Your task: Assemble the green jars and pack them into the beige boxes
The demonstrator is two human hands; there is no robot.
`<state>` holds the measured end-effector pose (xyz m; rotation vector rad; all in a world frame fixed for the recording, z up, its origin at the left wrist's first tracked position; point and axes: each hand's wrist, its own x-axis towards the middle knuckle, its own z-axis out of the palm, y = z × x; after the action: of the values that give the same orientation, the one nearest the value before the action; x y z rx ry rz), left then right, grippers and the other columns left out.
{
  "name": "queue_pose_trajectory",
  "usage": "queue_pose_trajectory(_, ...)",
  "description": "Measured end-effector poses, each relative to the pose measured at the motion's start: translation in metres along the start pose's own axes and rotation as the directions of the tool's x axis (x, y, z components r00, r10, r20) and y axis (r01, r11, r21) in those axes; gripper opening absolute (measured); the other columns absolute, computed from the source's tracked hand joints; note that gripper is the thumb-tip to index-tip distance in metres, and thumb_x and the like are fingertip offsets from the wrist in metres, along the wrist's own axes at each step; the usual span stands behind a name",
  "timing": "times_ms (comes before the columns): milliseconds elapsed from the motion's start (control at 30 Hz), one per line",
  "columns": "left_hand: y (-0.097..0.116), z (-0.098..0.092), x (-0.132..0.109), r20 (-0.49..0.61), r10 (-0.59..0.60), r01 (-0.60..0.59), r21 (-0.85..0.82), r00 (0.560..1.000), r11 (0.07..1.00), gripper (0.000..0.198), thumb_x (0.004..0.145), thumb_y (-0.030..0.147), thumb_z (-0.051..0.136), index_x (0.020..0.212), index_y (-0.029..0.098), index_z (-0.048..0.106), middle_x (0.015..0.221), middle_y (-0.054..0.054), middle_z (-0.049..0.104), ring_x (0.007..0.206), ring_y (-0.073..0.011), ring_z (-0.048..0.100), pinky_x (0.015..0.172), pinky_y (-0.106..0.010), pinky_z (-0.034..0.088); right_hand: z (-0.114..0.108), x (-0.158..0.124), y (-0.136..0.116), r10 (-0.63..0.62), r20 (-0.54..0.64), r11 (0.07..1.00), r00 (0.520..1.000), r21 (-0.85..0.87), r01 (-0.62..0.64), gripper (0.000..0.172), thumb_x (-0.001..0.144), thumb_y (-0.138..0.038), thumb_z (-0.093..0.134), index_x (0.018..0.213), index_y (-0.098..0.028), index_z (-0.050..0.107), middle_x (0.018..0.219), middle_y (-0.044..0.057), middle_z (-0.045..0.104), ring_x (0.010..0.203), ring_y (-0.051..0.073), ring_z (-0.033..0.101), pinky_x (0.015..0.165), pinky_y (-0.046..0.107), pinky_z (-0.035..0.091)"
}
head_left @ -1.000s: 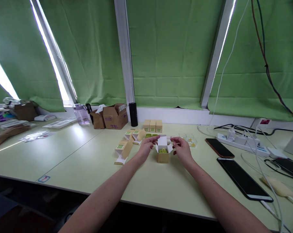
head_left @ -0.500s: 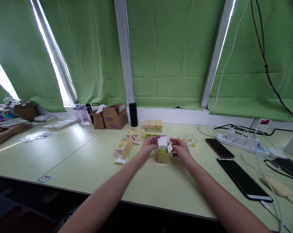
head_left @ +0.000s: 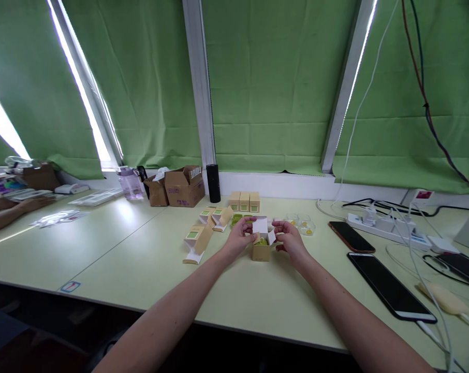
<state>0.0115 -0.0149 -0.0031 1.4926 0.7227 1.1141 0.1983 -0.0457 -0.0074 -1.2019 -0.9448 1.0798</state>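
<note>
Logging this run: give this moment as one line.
left hand: at left flap, tilted inward; right hand: by right flap; box: open, green item inside

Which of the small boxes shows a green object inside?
The box between the left hand and right hand. The boxes farther left show only white insides; the back three are closed.

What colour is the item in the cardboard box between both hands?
The item in the cardboard box is yellowish green; see head view.

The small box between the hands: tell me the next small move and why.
Probably fold the right flap inward with the right hand: that flap flares outward beside this hand, while the left flap leans inward by the left hand and the lid stands up.
</note>
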Motion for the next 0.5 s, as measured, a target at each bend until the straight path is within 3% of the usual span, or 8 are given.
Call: queue_pose_trajectory(500,-0.0072,-0.0019,0.0037,0.011,0.034,-0.035,0.037,0.999,0.999,0.057,0.07,0.017,0.079,0.122,0.018,0.056,0.101,-0.008,0.071,0.099,-0.0227,0.066,0.085,-0.033,0.049,0.0002,-0.0009,0.004,0.006,0.096,0.999,0.995,0.033,-0.009,0.056,0.049,-0.017,0.058,0.104,-0.024,0.059,0.085,-0.002,0.056,0.065,0.015,0.059,0.042,0.022,0.039)
